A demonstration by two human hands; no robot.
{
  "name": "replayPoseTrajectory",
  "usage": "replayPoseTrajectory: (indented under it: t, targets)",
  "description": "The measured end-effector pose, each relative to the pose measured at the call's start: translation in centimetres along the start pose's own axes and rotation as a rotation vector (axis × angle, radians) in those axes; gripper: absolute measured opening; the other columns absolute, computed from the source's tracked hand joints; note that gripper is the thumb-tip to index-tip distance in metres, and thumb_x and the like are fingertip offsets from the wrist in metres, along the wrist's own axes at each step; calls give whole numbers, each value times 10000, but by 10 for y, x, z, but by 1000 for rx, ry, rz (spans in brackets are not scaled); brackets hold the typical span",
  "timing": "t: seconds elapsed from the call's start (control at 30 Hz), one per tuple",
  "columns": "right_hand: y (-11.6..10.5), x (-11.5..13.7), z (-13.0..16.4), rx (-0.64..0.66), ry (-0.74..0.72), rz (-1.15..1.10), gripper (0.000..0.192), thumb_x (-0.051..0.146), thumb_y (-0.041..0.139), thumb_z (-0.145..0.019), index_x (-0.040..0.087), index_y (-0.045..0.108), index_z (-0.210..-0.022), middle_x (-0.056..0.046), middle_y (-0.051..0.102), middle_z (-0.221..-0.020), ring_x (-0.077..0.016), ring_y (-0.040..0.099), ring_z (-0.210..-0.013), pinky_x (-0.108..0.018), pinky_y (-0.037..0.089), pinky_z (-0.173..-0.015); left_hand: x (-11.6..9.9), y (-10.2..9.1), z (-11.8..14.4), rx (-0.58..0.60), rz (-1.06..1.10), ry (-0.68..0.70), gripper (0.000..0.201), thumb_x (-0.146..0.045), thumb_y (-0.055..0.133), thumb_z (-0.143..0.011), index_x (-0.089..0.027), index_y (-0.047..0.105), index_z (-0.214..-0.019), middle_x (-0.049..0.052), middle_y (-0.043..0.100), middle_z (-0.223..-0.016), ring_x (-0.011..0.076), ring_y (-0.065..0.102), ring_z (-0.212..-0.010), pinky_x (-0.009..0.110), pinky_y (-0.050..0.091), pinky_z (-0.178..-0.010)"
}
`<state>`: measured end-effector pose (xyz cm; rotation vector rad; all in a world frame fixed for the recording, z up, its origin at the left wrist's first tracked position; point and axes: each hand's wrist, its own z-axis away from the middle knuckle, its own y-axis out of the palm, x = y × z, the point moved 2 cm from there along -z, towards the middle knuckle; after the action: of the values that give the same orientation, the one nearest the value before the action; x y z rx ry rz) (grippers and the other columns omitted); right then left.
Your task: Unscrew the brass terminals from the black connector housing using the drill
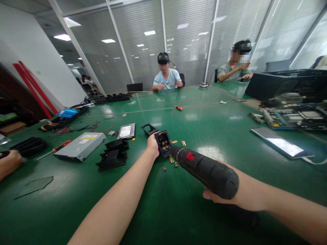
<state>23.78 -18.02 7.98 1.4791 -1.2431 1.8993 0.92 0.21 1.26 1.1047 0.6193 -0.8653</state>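
Observation:
My left hand (152, 144) is closed around a black plastic socket housing (164, 142), tilted so its open side with brass parts inside faces me. My right hand (217, 195) grips a black cordless drill (204, 168) with a red switch on top. The drill's nose points into the housing; whether the bit touches a screw is hidden. Around the housing lie small brass plates (184, 143) and loose screws (176, 164). A black square frame (149, 129) rests just behind my left hand.
To the left are black plastic parts (112, 160), a hard drive (126, 131) and a silver optical drive (80, 145). A phone (279, 142) with a cable and circuit boards (298, 114) are at right. Another person's hand (11, 163) shows at far left; two people sit opposite.

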Motion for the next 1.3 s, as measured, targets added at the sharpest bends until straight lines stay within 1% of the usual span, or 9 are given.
replayPoseTrajectory:
  t: [0.13,0.37,0.47,0.6,0.73,0.87,0.97,1.1,1.3]
  targets:
    - [-1,-2,0,-6,7,24,249,340,794,-743,231,570,-734,3,639,-691,-170,548,-625,-278,465,-559,0,0,0,1,0,2,150,-255,568,-798,-159,674,-754,83,683,-630,243,649,-520,367,550,-544]
    - [-3,-15,2,-53,13,85,281,394,837,-743,220,629,-815,-8,677,-740,-194,601,-668,-304,507,-606,0,-1,0,-8,13,-12,182,-266,558,-809,-149,696,-793,86,690,-622,246,647,-506,372,555,-526]
    - [-3,-12,1,-51,14,89,277,390,831,-737,229,611,-786,1,654,-722,-184,583,-646,-304,500,-597,0,-1,0,-7,30,-20,204,-264,559,-800,-140,718,-829,87,692,-617,252,657,-514,368,553,-523]
    - [-1,-4,0,-7,18,37,259,359,798,-737,236,570,-752,22,611,-701,-159,556,-610,-283,480,-569,0,-1,-1,-17,35,-13,201,-256,564,-792,-137,721,-834,82,695,-622,244,657,-514,366,560,-533]
    - [-1,-1,0,-9,-7,4,231,344,807,-734,225,613,-768,1,658,-711,-175,577,-642,-279,495,-573,0,0,-1,-6,31,0,170,-250,559,-799,-149,695,-783,83,695,-626,239,653,-511,362,558,-525]
    - [-2,-7,1,-36,-18,36,242,367,846,-724,221,657,-762,-1,665,-697,-182,582,-641,-279,505,-563,1,0,-2,-24,29,-8,169,-250,572,-790,-147,705,-803,76,691,-613,232,643,-500,349,546,-513]
    - [-2,-12,1,-47,-1,40,266,378,846,-728,210,647,-784,17,636,-696,-162,564,-620,-269,500,-560,1,-1,-3,-26,39,-10,177,-256,586,-779,-142,714,-822,69,681,-596,228,640,-496,341,542,-513]
    - [-1,-14,0,-1,22,22,284,378,824,-748,212,597,-781,26,607,-694,-152,573,-612,-263,501,-557,2,-2,-4,-16,36,-15,165,-264,593,-781,-153,710,-818,64,685,-609,232,650,-509,346,550,-527]
    - [-1,-18,2,-26,53,-3,306,375,847,-751,211,605,-842,12,655,-728,-166,615,-631,-279,517,-570,3,-5,-7,-10,43,-12,145,-257,579,-798,-162,683,-766,82,708,-650,239,661,-538,376,577,-577]
